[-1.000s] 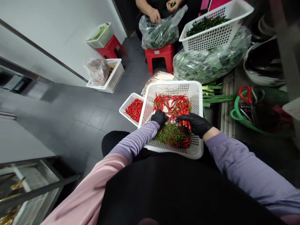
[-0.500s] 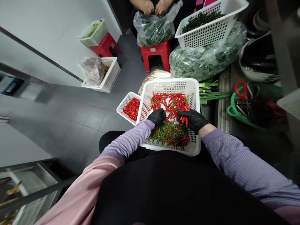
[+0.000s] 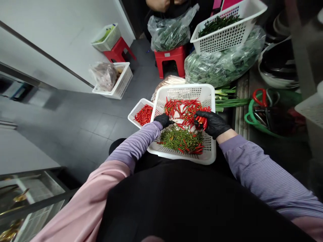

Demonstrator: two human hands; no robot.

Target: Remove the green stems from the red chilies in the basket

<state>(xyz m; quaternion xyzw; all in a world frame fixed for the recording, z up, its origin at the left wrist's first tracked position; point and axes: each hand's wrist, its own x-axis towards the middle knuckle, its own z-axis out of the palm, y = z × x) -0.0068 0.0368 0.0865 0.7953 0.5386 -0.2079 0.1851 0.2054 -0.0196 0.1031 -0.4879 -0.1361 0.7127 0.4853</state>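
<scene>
White basket (image 3: 209, 97) at the lap (image 3: 143, 166), presumably for two-handed reach. Chillies (image 3: 188, 112) far, stems (image 3: 176, 138) near: likely kept apart. Right hand (image 3: 214, 124) closed round a chilli bunch (image 3: 202, 119); left hand (image 3: 163, 120) at basket's left, can't tell its grip.

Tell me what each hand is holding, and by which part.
Right hand: a bunch of red chilies; which part of them it grips can't be told. Left hand: can't tell whether it holds anything.
</scene>
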